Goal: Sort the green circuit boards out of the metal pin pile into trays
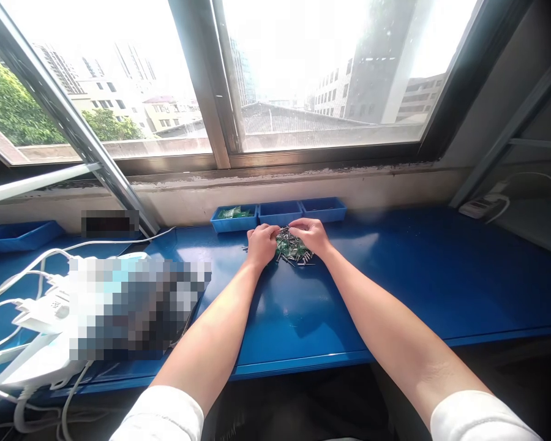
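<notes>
1. The pile of small metal screws (291,258) and green pieces (283,248) lies on the blue workbench (298,324), at the centre of the frame.
2. The left hand (261,242) touches the pile's left side, fingers curled; I cannot tell whether they pinch anything.
3. The right hand (314,234) bends over the pile's upper right, thumb and fingers pointing inward; whether they close on a screw cannot be told.
4. Just above centre, three blue bins (280,214) stand in a row; the leftmost holds green packets (233,212).
5. White plugs (46,312) crowd the lower left.
</notes>
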`<state>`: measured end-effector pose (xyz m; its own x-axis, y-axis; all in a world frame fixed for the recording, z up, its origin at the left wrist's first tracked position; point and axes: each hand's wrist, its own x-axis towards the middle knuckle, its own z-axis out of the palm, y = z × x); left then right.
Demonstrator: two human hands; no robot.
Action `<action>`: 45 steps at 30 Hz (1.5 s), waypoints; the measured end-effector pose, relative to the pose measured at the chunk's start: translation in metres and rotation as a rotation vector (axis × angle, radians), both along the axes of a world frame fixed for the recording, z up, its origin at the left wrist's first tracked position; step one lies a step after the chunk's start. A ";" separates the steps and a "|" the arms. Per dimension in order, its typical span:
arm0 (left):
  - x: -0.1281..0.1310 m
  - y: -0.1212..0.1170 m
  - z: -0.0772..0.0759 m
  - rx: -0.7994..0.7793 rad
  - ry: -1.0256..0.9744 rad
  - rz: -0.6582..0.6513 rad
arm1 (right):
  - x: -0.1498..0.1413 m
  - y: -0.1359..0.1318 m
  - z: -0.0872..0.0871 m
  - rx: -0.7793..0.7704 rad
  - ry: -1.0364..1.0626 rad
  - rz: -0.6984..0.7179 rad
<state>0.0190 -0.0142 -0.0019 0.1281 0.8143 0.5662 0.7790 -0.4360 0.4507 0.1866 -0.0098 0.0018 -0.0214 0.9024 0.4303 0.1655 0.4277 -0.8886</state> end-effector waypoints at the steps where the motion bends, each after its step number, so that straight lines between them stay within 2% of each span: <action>1: 0.000 0.000 0.000 -0.003 0.002 0.002 | 0.001 0.000 -0.001 -0.012 0.008 0.013; 7: 0.001 -0.003 0.003 -0.019 0.020 0.012 | 0.002 0.002 -0.002 -0.034 0.047 0.029; 11: 0.001 -0.003 0.007 -0.010 0.000 0.128 | 0.003 0.001 -0.001 -0.053 0.111 0.058; 14: -0.004 0.001 0.007 -0.062 -0.039 0.246 | 0.005 0.000 0.000 -0.007 0.070 -0.006; 17: -0.012 0.006 0.004 -0.194 -0.048 0.300 | 0.008 0.000 0.000 0.064 -0.015 -0.134; 22: -0.017 0.010 -0.003 -0.348 0.010 0.213 | 0.014 0.005 -0.005 0.133 -0.125 -0.329; 30: -0.013 0.004 0.000 -0.317 0.092 0.145 | 0.020 0.011 -0.004 0.089 -0.349 -0.594; 33: -0.014 0.000 0.003 -0.277 0.103 0.231 | 0.021 0.009 -0.002 0.071 -0.443 -0.608; 36: -0.017 -0.003 0.005 -0.335 0.068 0.297 | 0.022 0.007 -0.002 0.057 -0.468 -0.585; 40: -0.018 -0.006 0.005 -0.456 0.045 0.288 | 0.025 0.005 -0.002 0.009 -0.477 -0.590; 45: -0.017 -0.007 0.001 -0.502 0.076 0.230 | 0.028 0.007 -0.004 -0.041 -0.523 -0.591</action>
<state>0.0021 -0.0208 -0.0012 -0.0598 0.9935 0.0973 0.8673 0.0034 0.4978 0.2147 -0.0031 -0.0025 0.2761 0.8421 0.4633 0.7560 0.1074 -0.6457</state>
